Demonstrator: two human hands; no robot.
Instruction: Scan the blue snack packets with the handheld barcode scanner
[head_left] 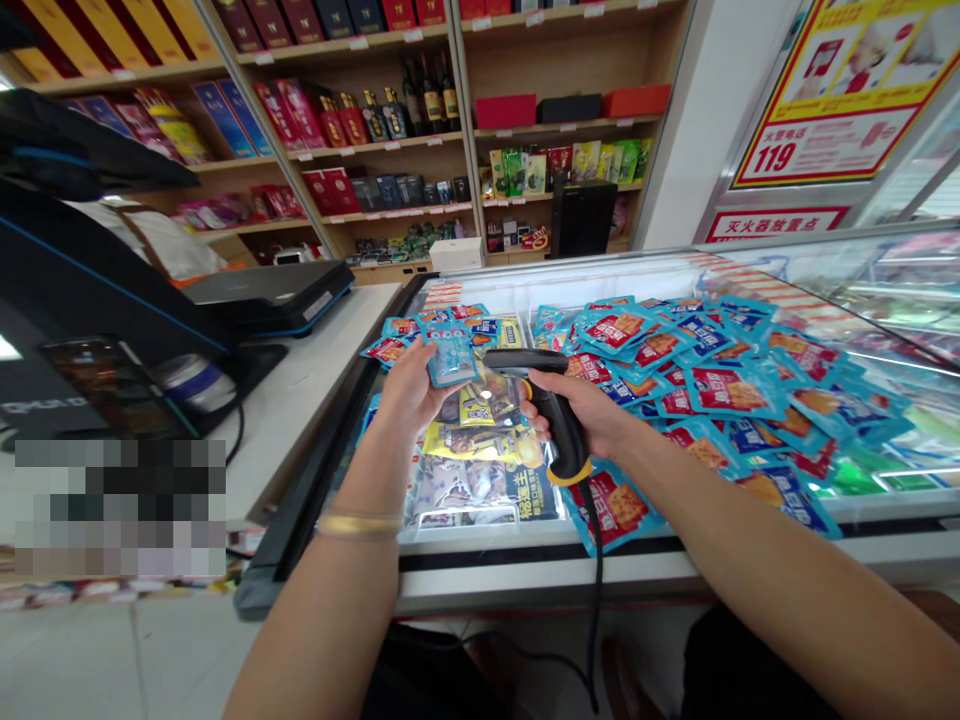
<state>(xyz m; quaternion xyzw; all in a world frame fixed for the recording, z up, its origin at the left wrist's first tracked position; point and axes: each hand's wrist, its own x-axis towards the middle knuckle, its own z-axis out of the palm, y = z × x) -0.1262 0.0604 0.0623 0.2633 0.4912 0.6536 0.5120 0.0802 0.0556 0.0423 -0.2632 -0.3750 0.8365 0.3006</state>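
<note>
My left hand (412, 385) grips a small blue snack packet (452, 358), its printed back turned up toward me. In my right hand (574, 405) is a black and yellow barcode scanner (564, 432), its head pointing left toward the packet. A black cable (598, 560) runs down from the scanner's handle. Many blue, red and dark-blue snack packets (731, 388) lie heaped on the glass top to the right of the scanner. A smaller heap of similar packets (386, 350) lies by my left hand. Yellow bags (469, 440) show through the glass below.
The chest freezer's front rim (487, 590) runs close to my body. At left a counter (300, 400) carries a checkout machine (82, 270) and a black scale (274, 290). Shelves with boxes and bottles (431, 100) stand behind, with a white box (457, 254) before them.
</note>
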